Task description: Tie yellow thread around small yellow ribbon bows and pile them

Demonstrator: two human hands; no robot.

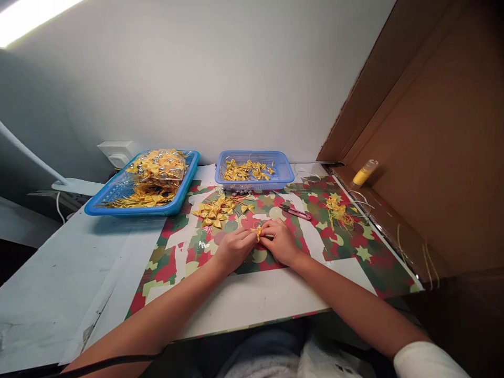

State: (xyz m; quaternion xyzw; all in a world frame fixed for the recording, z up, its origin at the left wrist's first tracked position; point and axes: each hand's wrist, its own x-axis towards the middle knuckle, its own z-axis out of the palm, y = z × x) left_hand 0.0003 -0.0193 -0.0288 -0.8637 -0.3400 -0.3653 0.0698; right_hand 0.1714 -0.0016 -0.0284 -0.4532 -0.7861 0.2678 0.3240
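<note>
Between my two hands, over the patterned mat, is a small yellow ribbon bow [259, 234]. My left hand [235, 248] pinches it from the left with closed fingers. From the other side, my right hand [280, 240] closes thumb and fingertips on the same bow. Fingers hide part of it. Just beyond my left hand lies a loose pile of yellow bows [214, 211] with thin stems. A pair of pink-handled thread snips [295, 212] rests beyond my right hand. Several silvery beads [236, 192] sit behind the pile.
A blue basket [185, 197] at left holds bagged bows and stems. A smaller blue basket [283, 181] with bows stands by the wall. Yellow thread scraps [339, 214] lie at right, near a yellow thread spool [364, 173] on the cardboard ledge. A white lamp base [79, 186] stands far left.
</note>
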